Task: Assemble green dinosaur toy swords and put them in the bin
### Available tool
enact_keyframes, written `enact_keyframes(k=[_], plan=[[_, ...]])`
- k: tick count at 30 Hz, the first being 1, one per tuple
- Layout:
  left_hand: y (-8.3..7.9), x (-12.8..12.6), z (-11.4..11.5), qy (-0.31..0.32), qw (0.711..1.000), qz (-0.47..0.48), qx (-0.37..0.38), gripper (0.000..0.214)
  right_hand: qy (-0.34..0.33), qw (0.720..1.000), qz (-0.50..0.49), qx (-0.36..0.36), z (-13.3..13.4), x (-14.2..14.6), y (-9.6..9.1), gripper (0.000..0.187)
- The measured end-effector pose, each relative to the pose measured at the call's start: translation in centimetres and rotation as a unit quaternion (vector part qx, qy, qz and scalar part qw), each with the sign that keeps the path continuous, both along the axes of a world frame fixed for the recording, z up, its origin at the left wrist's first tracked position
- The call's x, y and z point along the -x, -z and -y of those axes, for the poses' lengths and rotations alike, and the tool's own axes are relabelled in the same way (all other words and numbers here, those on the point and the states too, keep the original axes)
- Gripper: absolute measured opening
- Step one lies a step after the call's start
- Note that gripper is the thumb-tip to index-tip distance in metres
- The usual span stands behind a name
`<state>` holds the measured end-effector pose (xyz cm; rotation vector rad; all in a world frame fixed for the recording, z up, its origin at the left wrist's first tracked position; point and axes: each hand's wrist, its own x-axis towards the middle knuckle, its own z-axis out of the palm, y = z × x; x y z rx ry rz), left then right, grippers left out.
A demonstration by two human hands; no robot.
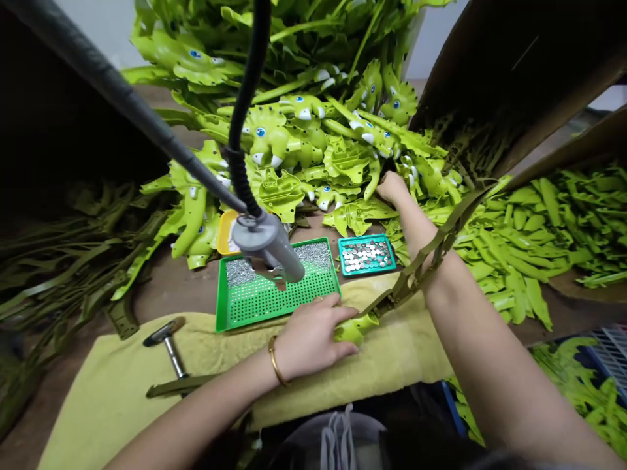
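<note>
My left hand (pixel 318 336) is closed around a small lime-green plastic toy part (pixel 356 328) on the yellow cloth (pixel 401 346). From that part a long olive-green plastic strip (pixel 416 277) slants up to the right, across my right forearm. Whether strip and part are joined, I cannot tell. My right hand (pixel 392 188) reaches into the heap of lime-green dinosaur-shaped toy halves (pixel 298 137); its fingers are hidden among them. Just beyond my left hand lies a green perforated tray (pixel 274 300) with many small metal screws. Above it hangs a grey cylindrical tool head (pixel 267 245), partly covering the tray.
A teal tray (pixel 366 254) holds silvery round pieces. A hammer (pixel 169 346) rests on the cloth at left, near another olive strip (pixel 179 386). Olive parts (pixel 63 254) crowd the left side; lime-green pieces (pixel 519 241) spread at right. A yellow container (pixel 226 232) stands behind the green tray.
</note>
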<state>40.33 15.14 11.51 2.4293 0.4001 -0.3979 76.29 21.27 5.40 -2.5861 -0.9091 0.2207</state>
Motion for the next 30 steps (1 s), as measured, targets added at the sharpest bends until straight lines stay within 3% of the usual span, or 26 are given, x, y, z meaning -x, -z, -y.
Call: enact_keyframes(k=[2, 4, 6, 8, 10, 13, 15, 19, 22, 24, 27, 29, 30], plan=[[0.0, 0.0, -0.1, -0.012, 1.0, 0.015, -0.007, 0.053, -0.001, 0.997, 0.016, -0.071, 1.9, 0.5, -1.1, 0.027], [0.0, 0.0, -0.2, -0.02, 0.999, 0.024, -0.012, 0.053, -0.002, 0.979, -0.014, -0.204, 5.2, 1.3, -2.1, 0.025], [0.1, -0.2, -0.3, -0.022, 0.999, 0.029, -0.011, 0.05, -0.009, 0.925, -0.101, -0.365, 9.9, 2.4, -2.7, 0.03], [0.4, -0.7, -0.6, -0.023, 0.999, 0.038, -0.008, 0.05, 0.006, 0.858, -0.189, -0.477, 15.3, 3.9, -2.8, 0.042], [1.0, -1.5, -1.0, -0.022, 0.999, 0.046, -0.008, 0.053, 0.038, 0.813, -0.249, -0.524, 20.4, 6.1, -2.6, 0.043], [2.1, -3.5, -1.2, -0.027, 0.999, 0.037, -0.005, 0.062, 0.056, 0.798, -0.317, -0.51, 24.8, 10.5, -1.8, 0.039], [2.7, -4.9, -1.0, -0.029, 0.999, 0.029, 0.003, 0.066, 0.032, 0.807, -0.349, -0.475, 25.2, 13.7, -0.8, 0.044], [3.3, -6.6, -0.2, -0.017, 0.999, 0.04, 0.003, 0.065, -0.023, 0.846, -0.348, -0.404, 23.5, 18.6, 1.5, 0.049], [3.3, -6.8, 0.2, -0.017, 0.999, 0.048, -0.005, 0.06, -0.023, 0.895, -0.233, -0.381, 22.8, 20.5, 2.5, 0.046], [3.1, -6.5, 0.3, -0.015, 0.999, 0.051, -0.013, 0.06, -0.021, 0.912, -0.147, -0.381, 23.0, 21.1, 2.8, 0.05], [2.6, -5.8, 0.5, -0.01, 0.998, 0.057, -0.023, 0.059, 0.058, 0.903, -0.123, -0.407, 23.3, 21.5, 3.2, 0.078], [2.0, -5.1, 0.9, 0.005, 0.997, 0.078, -0.009, 0.055, 0.103, 0.866, -0.229, -0.432, 23.3, 21.8, 3.5, 0.091], [1.6, -4.7, 1.1, 0.014, 0.996, 0.093, 0.006, 0.052, 0.091, 0.84, -0.313, -0.434, 23.2, 21.9, 3.5, 0.091]])
